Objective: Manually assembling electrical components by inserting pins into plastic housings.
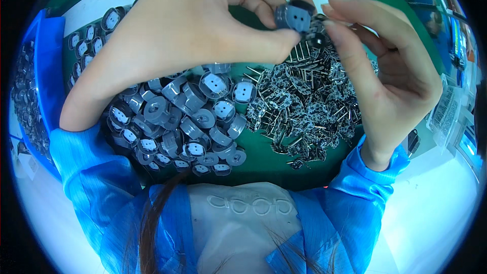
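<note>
Parts (pixel 24 96) crowd a blue bin (pixel 43 81); left hand (pixel 198 25) pinches a rounded grey cap (pixel 294 19), right hand (pixel 388 66) a dark metallic piece (pixel 318 39).

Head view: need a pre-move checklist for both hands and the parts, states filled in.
1. Left hand gripping a housing: ok, between thumb and fingers.
2. Two holes in that housing visible: ok.
3. Right hand firmly holding the dark part: cannot tell; it is at the fingertips, but blurred.
4. Dark part joined to the housing: cannot tell; they overlap in this view.
5. More stock on the table: ok, housing pile left, metal-part pile right.
6. Clear gap between piles: not ok, their edges meet.
</note>
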Available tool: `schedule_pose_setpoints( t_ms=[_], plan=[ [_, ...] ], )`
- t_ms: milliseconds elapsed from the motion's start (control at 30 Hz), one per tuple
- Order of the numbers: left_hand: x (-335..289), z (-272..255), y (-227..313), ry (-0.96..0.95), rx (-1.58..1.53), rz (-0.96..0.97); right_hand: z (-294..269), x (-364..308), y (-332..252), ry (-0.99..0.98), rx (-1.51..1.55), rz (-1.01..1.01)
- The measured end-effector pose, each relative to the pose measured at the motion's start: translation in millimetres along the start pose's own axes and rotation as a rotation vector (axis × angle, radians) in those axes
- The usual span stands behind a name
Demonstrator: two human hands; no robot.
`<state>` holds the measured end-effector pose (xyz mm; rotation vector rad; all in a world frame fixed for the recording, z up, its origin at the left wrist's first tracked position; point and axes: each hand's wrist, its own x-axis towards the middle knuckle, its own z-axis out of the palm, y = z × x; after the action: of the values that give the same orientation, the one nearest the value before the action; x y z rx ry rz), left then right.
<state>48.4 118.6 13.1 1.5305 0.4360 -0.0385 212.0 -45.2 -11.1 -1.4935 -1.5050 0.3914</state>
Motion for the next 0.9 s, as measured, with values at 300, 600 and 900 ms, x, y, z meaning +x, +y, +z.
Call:
schedule_pose_setpoints(
  t_ms=[300, 600, 900],
  plan=[
    [0, 2, 0, 0.078, -0.098, -0.116, 12, 9, -12, 0.041, -0.263, -0.12],
    [4, 3, -1, 0.085, -0.14, -0.204, 21, 16, -46, -0.01, -0.507, 0.147],
    [-5, -5, -2, 0.137, 0.063, 0.108, 22, 20, -41, 0.014, -0.161, 0.428]
  ],
)
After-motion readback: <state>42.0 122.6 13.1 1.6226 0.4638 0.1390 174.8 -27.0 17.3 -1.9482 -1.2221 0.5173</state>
